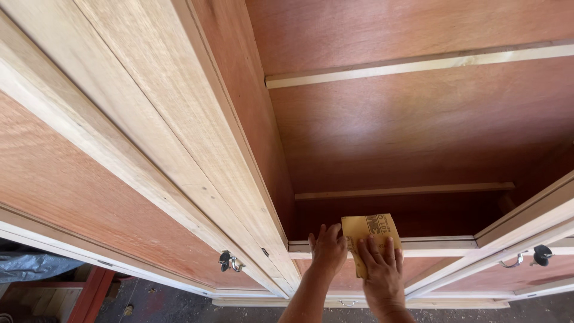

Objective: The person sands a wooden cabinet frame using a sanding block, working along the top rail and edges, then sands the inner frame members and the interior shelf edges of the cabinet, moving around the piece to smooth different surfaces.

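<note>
Both my hands rest on the pale front rail of an open wooden cabinet, low in the view. My right hand presses flat on a yellow-brown sheet of sandpaper that lies over the rail. Its upper part sticks out above my fingers. My left hand sits just left of the sheet, fingers curled over the rail's edge and touching the paper's left side. Only my forearms and hands show.
A light wooden door frame with a metal handle slants across the left. The cabinet's reddish back carries two pale cross battens. Another door with a handle and black knob is at the right. A dirty floor lies below.
</note>
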Tool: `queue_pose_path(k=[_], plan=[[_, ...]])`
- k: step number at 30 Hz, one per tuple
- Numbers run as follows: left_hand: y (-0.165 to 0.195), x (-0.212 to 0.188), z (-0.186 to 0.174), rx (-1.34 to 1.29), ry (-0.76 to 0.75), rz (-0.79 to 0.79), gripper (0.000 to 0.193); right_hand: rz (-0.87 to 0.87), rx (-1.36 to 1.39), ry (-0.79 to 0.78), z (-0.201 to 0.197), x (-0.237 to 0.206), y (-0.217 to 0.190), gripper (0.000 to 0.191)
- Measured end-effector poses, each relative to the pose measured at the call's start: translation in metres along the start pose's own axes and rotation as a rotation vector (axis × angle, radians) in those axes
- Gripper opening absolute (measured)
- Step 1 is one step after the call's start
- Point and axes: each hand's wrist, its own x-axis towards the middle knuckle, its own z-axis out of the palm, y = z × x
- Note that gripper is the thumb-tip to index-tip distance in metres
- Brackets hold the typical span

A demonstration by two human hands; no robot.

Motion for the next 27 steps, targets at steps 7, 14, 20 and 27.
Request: queue_pose_path(k=[7, 14, 20, 27], plan=[[-0.011, -0.012, 0.002, 0.123, 0.054, 0.127, 0.046, 0.155, -0.146, -0.166, -0.035, 0.006, 0.107, 0.067], [-0.011, -0.016, -0.005, 0.168, -0.024, 0.072, 0.049, 0.002, -0.067, -0.121, -0.012, -0.001, 0.032, 0.058], [-0.016, -0.017, -0.002, 0.253, -0.097, 0.117, 0.057, 0.143, -0.283, -0.19, -0.034, 0.008, 0.107, 0.056], [-0.009, -0.007, -0.006, 0.29, -0.176, 0.064, 0.061, -0.012, 0.114, -0.012, -0.015, -0.001, 0.064, 0.052]])
